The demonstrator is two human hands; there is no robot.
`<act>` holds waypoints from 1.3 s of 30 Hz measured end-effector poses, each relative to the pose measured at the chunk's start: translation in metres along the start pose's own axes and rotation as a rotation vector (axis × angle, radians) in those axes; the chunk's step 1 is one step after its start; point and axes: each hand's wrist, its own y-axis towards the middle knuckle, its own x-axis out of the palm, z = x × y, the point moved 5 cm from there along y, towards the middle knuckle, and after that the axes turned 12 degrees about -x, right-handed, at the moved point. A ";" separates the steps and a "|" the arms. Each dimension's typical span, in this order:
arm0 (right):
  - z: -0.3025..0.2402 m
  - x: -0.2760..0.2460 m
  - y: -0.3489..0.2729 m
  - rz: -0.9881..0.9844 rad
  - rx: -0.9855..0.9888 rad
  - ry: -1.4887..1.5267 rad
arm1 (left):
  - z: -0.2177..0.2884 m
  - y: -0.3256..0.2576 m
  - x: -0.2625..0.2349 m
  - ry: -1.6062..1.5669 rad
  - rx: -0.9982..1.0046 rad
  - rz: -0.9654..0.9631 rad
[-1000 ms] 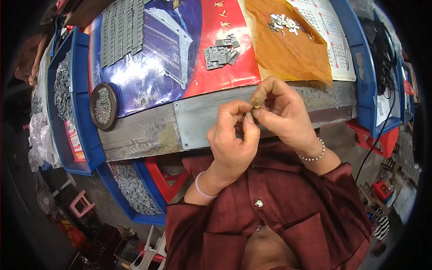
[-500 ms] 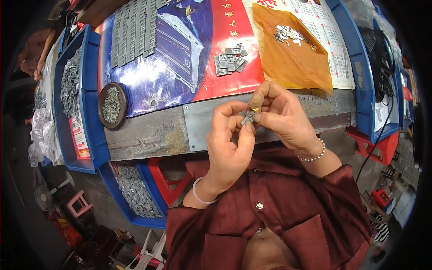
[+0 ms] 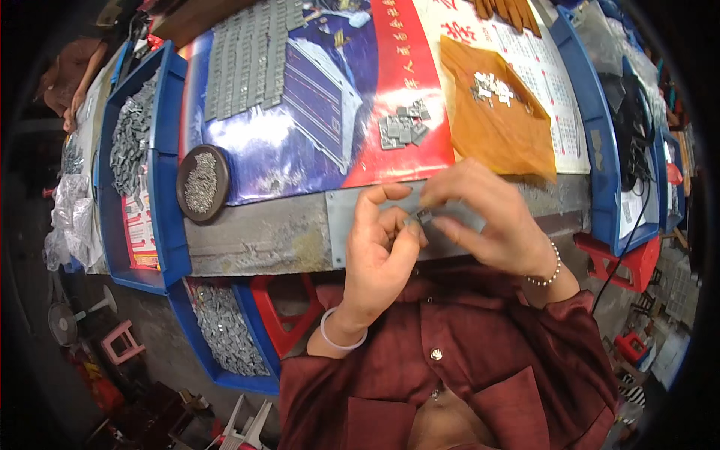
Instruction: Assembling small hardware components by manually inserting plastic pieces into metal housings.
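My left hand [image 3: 381, 251] is closed, pinching a small grey metal part [image 3: 421, 216] between thumb and fingers above the table's front edge. My right hand [image 3: 487, 214] is just right of it, thumb and fingers apart and slightly blurred, with nothing visible in its grip. Beyond my hands, a small heap of flat grey metal parts [image 3: 403, 127] lies on the red area of the poster. An orange sheet [image 3: 517, 142] bears a cluster of small silvery-white pieces [image 3: 493, 88]. To the left, a round dark bowl [image 3: 184, 196] holds many tiny metal pieces [image 3: 202, 182].
Rows of grey parts [image 3: 247, 60] cover the far left of the poster. A blue bin [image 3: 174, 142] of grey parts borders the table at left, another blue bin [image 3: 259, 330] sits below, and a third [image 3: 604, 180] stands at right. Brown gloves [image 3: 510, 13] lie at the far edge.
My right hand has come away from the small metal part, its fingers spreading apart. My left hand still holds the part. The view has shifted slightly, moving the table's things rightward and down.
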 end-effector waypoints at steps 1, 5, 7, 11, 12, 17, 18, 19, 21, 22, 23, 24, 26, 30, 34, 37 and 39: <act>-0.003 0.003 0.005 -0.083 -0.015 0.018 | -0.001 0.001 -0.001 -0.026 -0.045 -0.020; -0.011 0.009 0.021 -0.278 -0.102 -0.062 | 0.005 0.003 -0.008 -0.106 -0.105 -0.108; -0.014 0.006 0.039 -0.272 -0.156 -0.081 | 0.010 0.003 -0.014 -0.154 -0.061 -0.168; 0.008 -0.005 0.089 -0.180 -0.172 -0.121 | 0.025 0.000 -0.037 -0.136 0.185 0.043; 0.024 -0.004 0.104 -0.103 -0.175 -0.127 | 0.022 0.001 -0.038 -0.141 0.195 0.039; 0.127 0.024 0.172 -0.008 -0.137 -0.226 | 0.007 0.001 -0.058 0.127 0.447 0.287; 0.145 0.030 0.181 -0.020 -0.108 -0.286 | 0.004 -0.001 -0.059 0.191 0.473 0.323; 0.156 0.037 0.190 -0.036 -0.081 -0.338 | -0.001 -0.003 -0.061 0.166 0.452 0.323; 0.173 0.047 0.201 -0.031 -0.111 -0.356 | -0.003 -0.001 -0.063 0.130 0.469 0.306; 0.176 0.051 0.206 -0.021 -0.134 -0.372 | -0.001 -0.001 -0.063 0.099 0.481 0.284; 0.181 0.053 0.211 -0.019 -0.143 -0.384 | -0.001 0.000 -0.063 0.097 0.457 0.285; 0.187 0.056 0.214 -0.026 -0.145 -0.381 | -0.001 0.000 -0.064 0.092 0.456 0.291; 0.186 0.058 0.220 -0.014 -0.135 -0.413 | -0.002 0.000 -0.064 0.085 0.443 0.248; 0.190 0.062 0.227 0.011 -0.145 -0.433 | 0.000 -0.001 -0.066 0.103 0.449 0.246; 0.193 0.060 0.226 0.030 -0.136 -0.446 | 0.000 0.000 -0.066 0.102 0.480 0.293; 0.189 0.050 0.220 0.016 -0.087 -0.427 | -0.002 0.000 -0.062 0.117 0.442 0.231; 0.180 0.038 0.213 -0.014 -0.027 -0.409 | -0.002 0.001 -0.062 0.134 0.416 0.262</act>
